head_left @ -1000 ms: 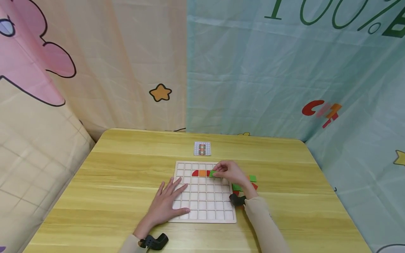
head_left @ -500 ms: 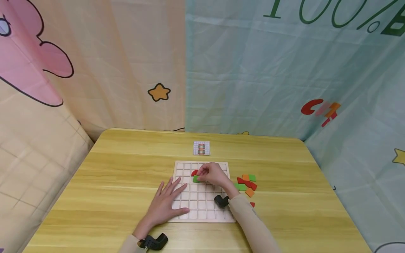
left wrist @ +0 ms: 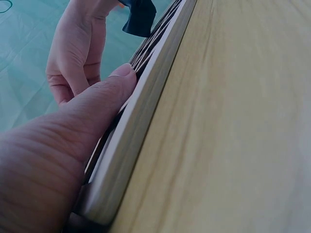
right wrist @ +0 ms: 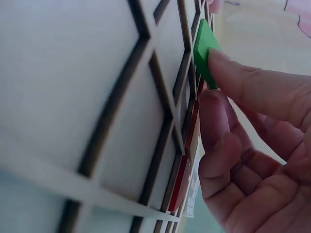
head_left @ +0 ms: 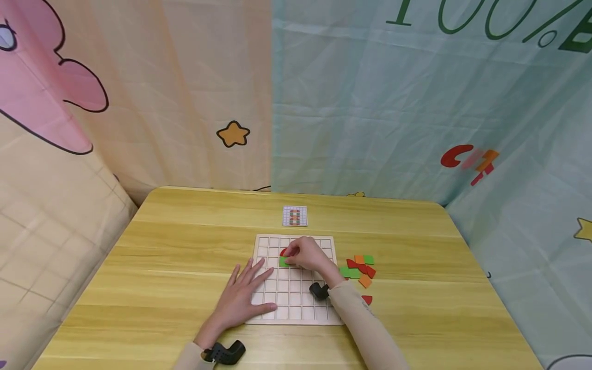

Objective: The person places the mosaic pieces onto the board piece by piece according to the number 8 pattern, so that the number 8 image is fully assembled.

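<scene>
My right hand [head_left: 307,254] pinches a green square tile [right wrist: 206,51] between thumb and fingertips over the white grid board [head_left: 296,313]. In the head view, the green tile is just below a red rounded tile [head_left: 283,252] that sits in the board's second row. Most of that row is hidden behind the hand; the right wrist view shows a red piece [right wrist: 179,187] seated in a cell. My left hand [head_left: 242,298] lies spread on the board's left edge, its thumb [left wrist: 104,92] resting on the frame near the front.
Right of the board lie loose tiles: several red ones [head_left: 371,272], green ones [head_left: 350,273] and orange squares [head_left: 365,281]. A small pattern card [head_left: 295,216] lies behind the board on the wooden table [head_left: 185,246]. Curtains [head_left: 370,103] hang behind the table.
My right hand has carried the green tile left across the board, from the row's right end to below the red rounded tile at its left end. The left hand has stayed still.
</scene>
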Tool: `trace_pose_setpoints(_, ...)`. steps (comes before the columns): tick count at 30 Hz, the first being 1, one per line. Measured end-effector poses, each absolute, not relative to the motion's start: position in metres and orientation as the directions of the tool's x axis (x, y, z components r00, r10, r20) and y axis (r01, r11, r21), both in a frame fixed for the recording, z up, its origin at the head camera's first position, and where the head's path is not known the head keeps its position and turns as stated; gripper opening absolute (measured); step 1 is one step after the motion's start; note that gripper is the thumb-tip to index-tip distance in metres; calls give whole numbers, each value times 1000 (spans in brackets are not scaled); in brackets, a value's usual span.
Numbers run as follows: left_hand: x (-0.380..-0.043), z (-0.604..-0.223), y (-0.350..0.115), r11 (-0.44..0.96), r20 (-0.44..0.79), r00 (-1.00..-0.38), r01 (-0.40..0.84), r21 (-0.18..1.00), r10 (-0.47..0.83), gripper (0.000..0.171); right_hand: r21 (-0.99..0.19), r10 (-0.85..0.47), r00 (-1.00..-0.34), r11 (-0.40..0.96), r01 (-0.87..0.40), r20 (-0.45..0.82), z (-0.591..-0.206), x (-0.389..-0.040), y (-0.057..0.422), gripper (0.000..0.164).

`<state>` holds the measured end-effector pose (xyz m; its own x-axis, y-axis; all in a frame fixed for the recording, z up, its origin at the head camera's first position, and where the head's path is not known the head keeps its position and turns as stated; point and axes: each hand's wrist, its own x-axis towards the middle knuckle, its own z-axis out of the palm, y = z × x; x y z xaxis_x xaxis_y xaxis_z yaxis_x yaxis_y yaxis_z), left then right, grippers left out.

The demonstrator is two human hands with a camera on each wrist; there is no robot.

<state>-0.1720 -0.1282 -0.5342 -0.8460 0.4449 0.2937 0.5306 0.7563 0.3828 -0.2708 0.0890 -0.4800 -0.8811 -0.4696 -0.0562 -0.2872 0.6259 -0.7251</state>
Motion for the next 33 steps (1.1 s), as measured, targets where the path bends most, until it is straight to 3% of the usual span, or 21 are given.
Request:
trace_pose_setpoints(8,-174,-535,-128,756,295,-844,534,379,448,83,-647,-502,-864,671,-363,-36,-477,-268,86,14)
trace_pose_setpoints(15,-175,-535,-128,768,269,-856,515,380,441,84,-663,-523,-852,647,-375,-28,-479,-266,97,9)
trace_pose_setpoints(33,-173,-535,-129,778,228,-868,496,386,440,86,-687,-462,-884,664,-295,-67,-468,-245,217,17)
